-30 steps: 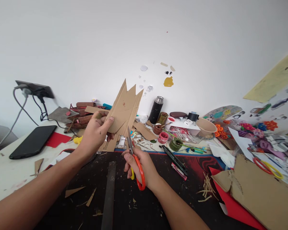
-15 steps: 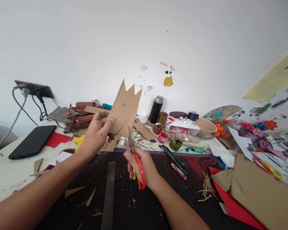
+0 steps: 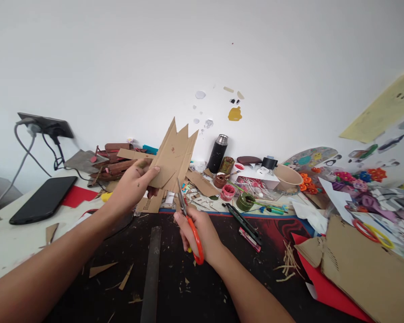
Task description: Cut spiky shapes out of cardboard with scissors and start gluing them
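My left hand (image 3: 132, 186) pinches a brown cardboard piece (image 3: 175, 154) with jagged pointed tips, holding it up above the table. My right hand (image 3: 198, 233) is closed round orange-handled scissors (image 3: 190, 222); their blades point up and meet the lower edge of the cardboard. Both hands hover over a black cutting mat (image 3: 175, 273) strewn with cardboard scraps.
A metal ruler (image 3: 152, 273) lies on the mat. A black phone (image 3: 42, 199) rests at left near a wall socket with cables. Paint pots, a black flask (image 3: 218, 153), a bowl, pens and paper flowers crowd the back. Large cardboard (image 3: 366, 264) and red paper lie at right.
The cardboard has dropped slightly and tilted, with the scissor blades shifting a little along its lower edge. Both hands stay in nearly the same place.
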Demonstrator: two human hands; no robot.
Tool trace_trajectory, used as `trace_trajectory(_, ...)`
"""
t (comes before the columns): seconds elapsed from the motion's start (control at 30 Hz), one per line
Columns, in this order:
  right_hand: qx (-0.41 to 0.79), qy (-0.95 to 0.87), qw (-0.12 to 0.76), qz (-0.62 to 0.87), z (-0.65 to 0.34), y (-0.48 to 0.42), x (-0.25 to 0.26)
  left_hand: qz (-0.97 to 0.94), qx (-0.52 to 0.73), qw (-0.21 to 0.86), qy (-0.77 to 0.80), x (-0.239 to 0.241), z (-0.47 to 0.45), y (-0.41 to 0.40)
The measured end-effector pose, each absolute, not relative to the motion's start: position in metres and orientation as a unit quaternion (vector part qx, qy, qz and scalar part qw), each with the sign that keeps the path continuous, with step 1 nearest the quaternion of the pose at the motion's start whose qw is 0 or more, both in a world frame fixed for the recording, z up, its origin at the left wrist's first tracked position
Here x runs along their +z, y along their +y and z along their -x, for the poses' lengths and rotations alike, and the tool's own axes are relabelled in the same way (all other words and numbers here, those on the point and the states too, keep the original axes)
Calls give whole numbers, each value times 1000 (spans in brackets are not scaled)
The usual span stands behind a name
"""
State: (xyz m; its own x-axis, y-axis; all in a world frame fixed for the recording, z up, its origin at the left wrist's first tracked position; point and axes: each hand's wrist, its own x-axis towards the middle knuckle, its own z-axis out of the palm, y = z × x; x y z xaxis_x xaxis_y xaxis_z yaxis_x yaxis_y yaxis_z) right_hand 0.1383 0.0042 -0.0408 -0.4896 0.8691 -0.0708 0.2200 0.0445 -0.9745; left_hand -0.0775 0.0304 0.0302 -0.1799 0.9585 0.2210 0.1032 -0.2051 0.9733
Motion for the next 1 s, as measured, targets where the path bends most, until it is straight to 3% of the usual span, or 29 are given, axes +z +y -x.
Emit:
trace_trajectory(0.23,556,-654,305,412,-139,5,-42,-544,526,372,538,29,77,29)
trace_trajectory(1.0,530,-653,287,458,-137,3,-36,-513,563,377,527,18,74,32)
